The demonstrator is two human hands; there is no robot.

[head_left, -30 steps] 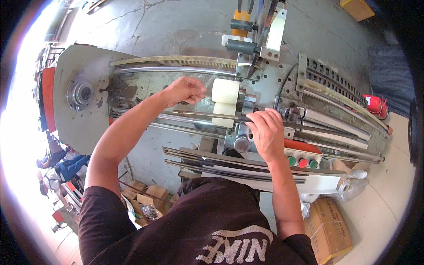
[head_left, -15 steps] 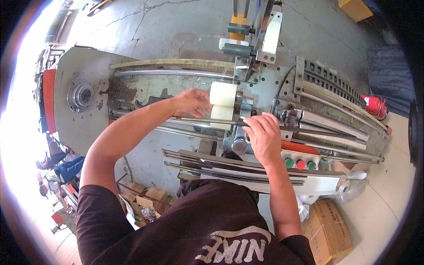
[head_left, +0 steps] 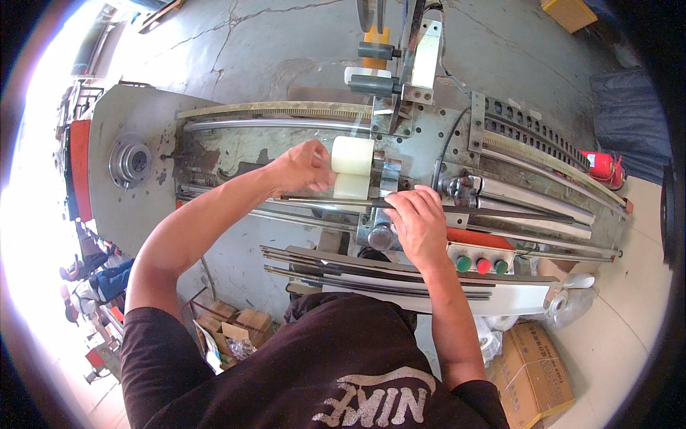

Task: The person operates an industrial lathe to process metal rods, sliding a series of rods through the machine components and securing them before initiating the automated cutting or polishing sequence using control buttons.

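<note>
Two cream-coloured rollers stand one beyond the other on the machine bed: an upper roller [head_left: 353, 156] and a partly covered lower roller [head_left: 351, 188]. My left hand [head_left: 300, 168] is beside their left ends, its fingers curled together in a pinch; what lies between them, if anything, is too small to make out. My right hand [head_left: 416, 220] is closed on a long dark strip [head_left: 493, 211], which runs sideways in front of the rollers, its left end below my left hand. Just under the strip, left of my right hand, is a round metal knob [head_left: 380, 237].
A button box [head_left: 482, 264] with green and red buttons sits right of my right wrist. More long strips [head_left: 371, 275] lie on a ledge before me. Metal rails [head_left: 279, 124] run along the bed. Dark rollers [head_left: 375, 84] on a bracket stand beyond. Cardboard boxes [head_left: 532, 368] are on the floor.
My left hand's fingers have curled in more tightly beside the rollers. My right hand keeps its hold on the strip. The whole view has shifted slightly.
</note>
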